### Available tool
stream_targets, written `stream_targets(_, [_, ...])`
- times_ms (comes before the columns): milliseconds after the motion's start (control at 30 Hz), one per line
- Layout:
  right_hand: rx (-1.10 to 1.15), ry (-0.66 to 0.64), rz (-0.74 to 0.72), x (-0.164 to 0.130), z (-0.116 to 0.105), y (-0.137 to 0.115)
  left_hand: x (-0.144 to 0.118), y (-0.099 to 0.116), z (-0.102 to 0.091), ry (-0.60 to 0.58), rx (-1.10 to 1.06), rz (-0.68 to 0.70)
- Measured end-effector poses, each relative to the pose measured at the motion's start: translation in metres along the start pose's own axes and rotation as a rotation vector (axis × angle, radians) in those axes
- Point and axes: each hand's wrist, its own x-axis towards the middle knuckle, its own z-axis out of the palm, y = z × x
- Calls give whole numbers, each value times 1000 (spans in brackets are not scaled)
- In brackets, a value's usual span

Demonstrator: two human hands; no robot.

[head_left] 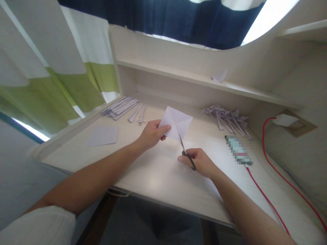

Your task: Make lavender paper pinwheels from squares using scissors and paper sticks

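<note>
My left hand (152, 133) pinches the left corner of a square sheet of pale paper (176, 119), thumb on top. Crossing creases run over the sheet, which is held above the desk. In my right hand (200, 161) is a pair of scissors (187, 156) with dark handles. Their blades point up and meet the sheet's lower right edge; whether they have cut into it I cannot tell. To the left lies a stack of square paper (102, 136) on the desk.
Rolled paper sticks (121, 107) lie at the back left. Several paper pinwheels on sticks (226, 117) are heaped at the back right. A phone (238, 149) with a red cable (267, 200) lies at right. A folded paper piece (219, 76) sits on the shelf (178, 73).
</note>
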Motion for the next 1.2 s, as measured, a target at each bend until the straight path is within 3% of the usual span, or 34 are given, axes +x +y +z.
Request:
stream_targets(767, [-18, 63, 13, 5, -1, 3, 0, 4, 2, 26, 40, -20])
stream_targets(1200, [46, 62, 33, 4, 0, -2, -4, 6, 5, -44, 103, -16])
